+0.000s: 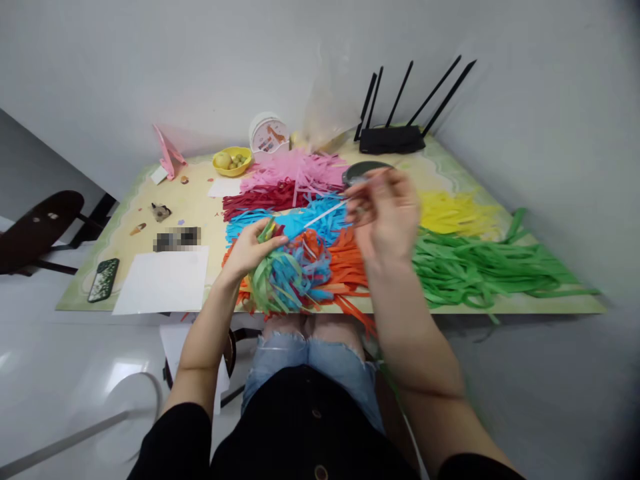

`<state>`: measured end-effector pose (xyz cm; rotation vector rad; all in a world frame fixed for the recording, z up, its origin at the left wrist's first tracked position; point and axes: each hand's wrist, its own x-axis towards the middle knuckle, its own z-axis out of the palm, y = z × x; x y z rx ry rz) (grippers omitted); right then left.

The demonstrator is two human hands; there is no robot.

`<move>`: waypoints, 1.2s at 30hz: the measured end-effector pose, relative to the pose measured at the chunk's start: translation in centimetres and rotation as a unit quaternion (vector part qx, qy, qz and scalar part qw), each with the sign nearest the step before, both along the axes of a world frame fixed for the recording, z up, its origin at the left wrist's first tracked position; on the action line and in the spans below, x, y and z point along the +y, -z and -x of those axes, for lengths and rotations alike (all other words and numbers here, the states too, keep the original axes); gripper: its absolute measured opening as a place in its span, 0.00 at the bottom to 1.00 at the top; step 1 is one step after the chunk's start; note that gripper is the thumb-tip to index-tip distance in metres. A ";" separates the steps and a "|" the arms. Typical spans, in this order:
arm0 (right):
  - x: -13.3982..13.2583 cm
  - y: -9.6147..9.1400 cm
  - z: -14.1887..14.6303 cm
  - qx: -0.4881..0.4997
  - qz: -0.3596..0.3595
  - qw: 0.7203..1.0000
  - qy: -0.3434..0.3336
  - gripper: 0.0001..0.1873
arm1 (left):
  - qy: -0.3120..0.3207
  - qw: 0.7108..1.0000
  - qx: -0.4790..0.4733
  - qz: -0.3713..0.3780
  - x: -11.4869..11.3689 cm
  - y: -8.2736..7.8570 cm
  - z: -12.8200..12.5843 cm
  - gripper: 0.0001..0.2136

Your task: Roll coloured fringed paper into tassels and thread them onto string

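My left hand (253,249) is closed around a bundle of looped paper strips (285,277), green, blue and orange, held just above the table's near edge. My right hand (385,213), blurred by motion, is raised over the table and pinches the far end of a thin white strip (323,215) that runs from the bundle to its fingers. Beneath both hands lie piles of blue strips (320,223) and orange strips (350,267).
On the table (130,230) lie green strips (475,267), yellow strips (450,212), pink strips (295,170) and red strips (260,198). White paper (163,279) and a phone (103,279) are at the left; a yellow bowl (232,161), a tub (269,135) and a black router (393,139) at the back.
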<state>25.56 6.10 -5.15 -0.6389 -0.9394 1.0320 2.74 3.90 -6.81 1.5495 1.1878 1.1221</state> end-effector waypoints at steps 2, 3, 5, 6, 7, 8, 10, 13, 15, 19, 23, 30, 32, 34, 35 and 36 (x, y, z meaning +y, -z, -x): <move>0.9 -0.5 -2.0 0.066 -0.045 0.994 0.081 0.09 | -0.055 0.998 -0.013 -0.016 0.8 0.5 0.9 0.15; 1.2 -0.7 -2.7 0.081 -0.064 0.989 0.110 0.08 | -0.089 0.995 -0.026 -0.032 1.3 0.6 1.3 0.15; 1.5 -0.7 -2.9 0.052 -0.081 0.987 0.125 0.08 | -0.141 0.987 -0.048 -0.066 1.9 0.7 1.9 0.14; 1.5 -0.5 -2.3 0.008 -0.074 0.992 0.102 0.09 | -0.151 0.984 -0.053 -0.075 2.0 0.6 1.9 0.13; 1.3 -0.3 -1.4 -0.047 -0.058 0.995 0.065 0.11 | -0.141 0.986 -0.056 -0.072 1.9 0.4 1.8 0.13; 1.0 0.0 -0.4 -0.105 -0.041 0.993 0.022 0.13 | -0.117 0.989 -0.062 -0.062 1.7 0.2 1.6 0.14; 0.2 0.6 1.9 -0.199 -0.012 0.978 -0.056 0.17 | -0.055 0.993 -0.096 -0.032 1.0 -0.3 1.0 0.16; -1.0 1.0 4.0 -0.257 -0.004 0.961 -0.102 0.18 | 0.007 0.983 -0.181 0.022 -0.1 -0.9 0.4 0.17; -1.7 0.8 4.3 -0.280 -0.019 0.955 -0.096 0.17 | 0.013 0.976 -0.210 0.059 -0.5 -0.9 0.5 0.17; -2.8 0.2 4.2 -0.314 -0.043 0.945 -0.087 0.13 | -0.005 0.974 -0.209 0.084 -0.6 -0.6 1.0 0.21; -3.9 -0.1 4.6 -0.349 -0.039 0.930 -0.107 0.09 | -0.048 0.980 -0.187 0.045 -1.1 -0.6 0.4 0.22; -4.6 0.2 5.4 -0.328 -0.022 0.935 -0.136 0.09 | -0.090 0.990 -0.105 -0.031 -2.6 -1.5 -0.5 0.16; -4.6 0.2 5.4 -0.318 -0.020 0.937 -0.145 0.10 | -0.092 0.991 -0.091 -0.043 -2.7 -1.4 -0.5 0.15; -4.6 0.2 5.3 -0.308 -0.021 0.939 -0.154 0.09 | -0.094 0.991 -0.085 -0.049 -2.7 -1.3 -0.5 0.14; -4.7 0.1 5.3 -0.304 -0.021 0.939 -0.158 0.09 | -0.093 0.991 -0.084 -0.050 -2.7 -1.3 -0.5 0.14; -4.7 0.1 5.3 -0.301 -0.021 0.940 -0.159 0.09 | -0.091 0.991 -0.084 -0.050 -2.7 -1.3 -0.4 0.14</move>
